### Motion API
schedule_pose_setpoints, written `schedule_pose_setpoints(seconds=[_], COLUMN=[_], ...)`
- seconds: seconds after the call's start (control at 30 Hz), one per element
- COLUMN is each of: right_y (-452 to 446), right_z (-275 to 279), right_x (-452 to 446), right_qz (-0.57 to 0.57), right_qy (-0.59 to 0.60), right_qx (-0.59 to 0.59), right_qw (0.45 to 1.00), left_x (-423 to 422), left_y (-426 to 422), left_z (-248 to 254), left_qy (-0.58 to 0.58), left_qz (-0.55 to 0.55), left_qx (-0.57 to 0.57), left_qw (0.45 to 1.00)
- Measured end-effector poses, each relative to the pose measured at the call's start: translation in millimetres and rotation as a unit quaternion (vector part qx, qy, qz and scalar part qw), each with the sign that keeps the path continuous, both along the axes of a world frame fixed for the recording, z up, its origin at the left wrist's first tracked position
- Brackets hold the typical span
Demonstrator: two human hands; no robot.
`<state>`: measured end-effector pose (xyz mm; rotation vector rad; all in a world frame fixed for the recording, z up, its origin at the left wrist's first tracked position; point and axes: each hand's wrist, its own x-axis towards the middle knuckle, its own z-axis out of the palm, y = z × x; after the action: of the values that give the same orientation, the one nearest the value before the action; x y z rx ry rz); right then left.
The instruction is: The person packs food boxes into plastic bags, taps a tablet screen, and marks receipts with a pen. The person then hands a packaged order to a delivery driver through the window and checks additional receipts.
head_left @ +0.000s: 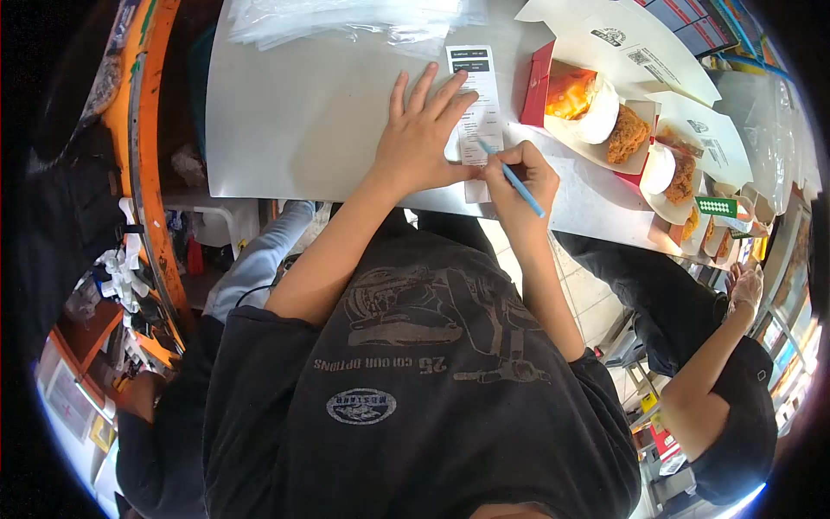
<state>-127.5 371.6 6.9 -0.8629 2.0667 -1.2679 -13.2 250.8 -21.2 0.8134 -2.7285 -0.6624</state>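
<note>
A long printed receipt [481, 112] lies on the metal table [285, 121]. My left hand [421, 138] is spread flat, its fingertips and thumb resting on the receipt's left side. In my right hand [525, 183] is a light blue pen [524, 189], its tip pointing at the receipt's lower half. From here I cannot tell whether the tip touches the paper. Just right of my right hand stands an open red and white food box [538, 85] holding fried chicken [628, 136], a white round item [598, 117] and something covered in orange sauce [571, 92].
Clear plastic bags [354, 19] lie along the table's far edge. More open food boxes [654, 186] line the right side. At the right, a co-worker's gloved hand [745, 290] is near the boxes. Another person in dark clothing [173, 432] is at the left, beside an orange post [149, 156].
</note>
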Motion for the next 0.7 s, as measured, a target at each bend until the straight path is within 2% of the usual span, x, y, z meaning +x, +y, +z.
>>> schedule_pose_setpoints(seconds=[0.1,0.2,0.3,0.4,0.47,0.5,0.53,0.63,0.7], right_y=[1.1,3.7,-2.4,-11.3,-26.2,-32.6,-35.2,-30.6,-12.6], right_z=[-0.3,1.2,0.7,20.8,36.2,40.0,37.8,55.8,79.3], right_x=[1.2,-2.1,-3.9,-7.9,-11.8,-15.1,-16.4,-32.1,-47.8], right_qz=[-0.001,0.052,-0.001,0.078,0.081,0.094,0.074,0.040,0.000], right_qy=[0.025,-0.060,0.001,0.119,0.154,0.162,0.181,0.077,0.118], right_qx=[-0.001,0.014,-0.004,0.061,0.139,0.163,0.119,0.015,0.057], right_qw=[1.000,0.997,1.000,0.988,0.975,0.969,0.974,0.996,0.991], left_x=[0.2,1.6,1.8,2.7,6.5,6.6,11.3,11.3,0.3], left_y=[0.3,0.5,1.1,4.6,12.9,13.6,15.8,4.9,-11.0], left_z=[-1.4,-2.5,0.1,-11.8,-41.3,-39.6,-36.2,-7.1,6.3], left_qy=[-0.002,-0.009,0.017,0.213,0.318,0.368,0.296,0.087,-0.025], left_qz=[0.002,-0.002,-0.001,0.044,0.008,-0.010,-0.045,-0.142,-0.203], left_qx=[0.005,-0.013,0.014,0.042,-0.047,-0.089,-0.066,-0.037,-0.052], left_qw=[1.000,1.000,1.000,0.975,0.947,0.925,0.952,0.985,0.978])
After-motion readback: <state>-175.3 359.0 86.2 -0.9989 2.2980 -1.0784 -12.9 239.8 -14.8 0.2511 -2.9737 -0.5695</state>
